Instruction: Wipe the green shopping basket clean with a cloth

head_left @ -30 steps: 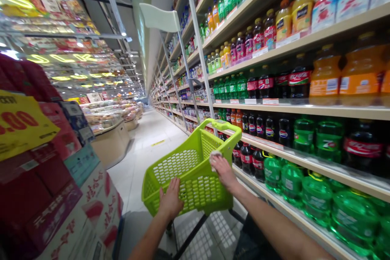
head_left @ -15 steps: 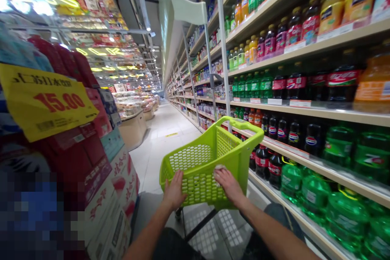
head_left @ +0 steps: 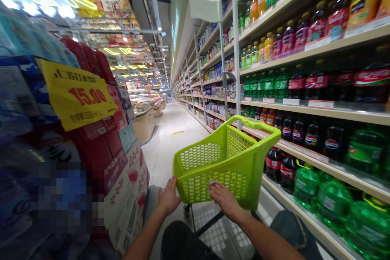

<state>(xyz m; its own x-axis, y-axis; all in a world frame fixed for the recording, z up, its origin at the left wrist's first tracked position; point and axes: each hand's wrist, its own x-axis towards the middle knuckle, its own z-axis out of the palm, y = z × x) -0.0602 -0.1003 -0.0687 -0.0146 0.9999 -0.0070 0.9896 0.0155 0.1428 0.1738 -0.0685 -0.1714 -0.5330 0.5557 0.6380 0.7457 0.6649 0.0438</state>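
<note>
A lime-green shopping cart (head_left: 246,178) with a perforated basket stands side-on in front of my knees. My left hand (head_left: 168,198) rests at the lower corner of the basket's left end, fingers stretched out and touching the plastic. On the near side panel, my right hand (head_left: 224,200) presses a small whitish cloth (head_left: 211,185) against the holes. Its fingers are bent over the cloth, which is mostly hidden beneath them. The basket looks empty inside. The cart's dark lower frame (head_left: 210,223) shows under the basket.
Drink shelves (head_left: 319,107) run along the right, with large green bottles (head_left: 332,197) at the bottom. Stacked cartons (head_left: 122,207) and a yellow price sign (head_left: 81,95) stand close on the left. Ahead, a pale tiled aisle (head_left: 166,130) passes a wooden display stand (head_left: 143,126).
My left hand has slid off the side panel to the basket's left corner. My right hand has moved left and lower along the panel with the cloth. The view has turned slightly left.
</note>
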